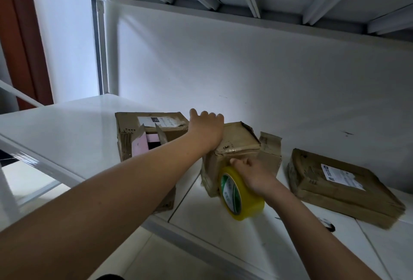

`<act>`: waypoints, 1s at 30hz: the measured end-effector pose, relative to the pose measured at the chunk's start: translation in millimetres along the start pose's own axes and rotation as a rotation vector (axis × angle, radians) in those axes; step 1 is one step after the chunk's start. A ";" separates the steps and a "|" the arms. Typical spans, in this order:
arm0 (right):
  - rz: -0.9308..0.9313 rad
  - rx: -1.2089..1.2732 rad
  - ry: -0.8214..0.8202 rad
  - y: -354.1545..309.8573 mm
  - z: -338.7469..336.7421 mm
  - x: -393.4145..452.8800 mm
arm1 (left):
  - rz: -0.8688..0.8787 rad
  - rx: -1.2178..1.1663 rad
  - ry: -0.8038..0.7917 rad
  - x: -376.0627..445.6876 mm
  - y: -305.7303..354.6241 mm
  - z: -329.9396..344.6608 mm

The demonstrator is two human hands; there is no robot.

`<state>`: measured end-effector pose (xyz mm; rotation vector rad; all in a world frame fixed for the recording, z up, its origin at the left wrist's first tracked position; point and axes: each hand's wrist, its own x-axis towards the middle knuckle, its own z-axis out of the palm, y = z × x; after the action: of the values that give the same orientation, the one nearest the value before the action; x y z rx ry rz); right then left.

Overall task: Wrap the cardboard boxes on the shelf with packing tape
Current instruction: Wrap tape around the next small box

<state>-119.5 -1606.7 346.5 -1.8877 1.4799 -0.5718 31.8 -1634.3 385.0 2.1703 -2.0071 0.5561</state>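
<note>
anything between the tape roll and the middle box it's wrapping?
Nothing visible. The right hand holds the yellow tape roll against the middle box front face; the left hand grips its top far edge.

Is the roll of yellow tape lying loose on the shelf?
No, the right hand grips the yellow tape roll against the middle box.

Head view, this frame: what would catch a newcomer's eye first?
The yellow tape roll stands out at centre front, gripped by the right hand against the near face of the small cardboard box. The left hand reaches over that box's top far edge. A torn-open box showing pink inside sits to the left on the white shelf, and a flat labelled box lies to the right.
</note>
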 end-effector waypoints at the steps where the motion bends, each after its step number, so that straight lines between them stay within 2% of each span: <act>1: -0.001 -0.006 0.004 -0.6 0.8 0.1 | 0.027 0.006 0.030 -0.5 3.8 -2.0; 4: -0.017 -0.023 -0.001 0.1 -1.0 1.0 | 0.138 -0.060 0.061 1.4 18.3 -12.2; 5: -0.028 -0.028 -0.008 1.2 -2.0 1.7 | 0.161 -0.101 0.001 1.4 22.6 -13.1; 8: -0.080 -0.032 -0.037 0.6 0.0 3.0 | 0.098 -0.216 -0.342 -0.6 25.8 -0.9; 9: -0.098 -0.038 -0.033 0.9 1.7 3.5 | 0.075 -0.216 -0.393 -0.5 23.8 5.2; 12: -0.107 -0.027 -0.010 2.6 5.9 4.4 | 0.061 -0.190 -0.388 1.2 18.7 15.5; 16: -0.015 -0.023 -0.014 5.1 6.9 6.0 | 0.080 -0.240 -0.380 -0.2 21.1 15.8; 22: 0.101 0.084 -0.037 13.2 -2.1 -3.3 | 0.116 -0.283 -0.237 -12.1 18.6 14.6; 25: -0.021 0.199 -0.143 13.8 -22.0 -18.7 | 0.050 -0.319 -0.314 -9.7 6.9 0.1; 27: -0.141 0.226 -0.094 9.8 -39.8 -26.1 | 0.000 -0.490 -0.425 -4.5 -5.8 -9.3; 30: -0.254 0.371 0.048 3.5 -66.4 -25.2 | -0.191 -1.021 -0.706 -4.3 -14.2 -13.6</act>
<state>-174.4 -1598.3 390.9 -1.7807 1.0769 -0.9460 43.2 -1624.1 398.2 1.8813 -1.6389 -1.1568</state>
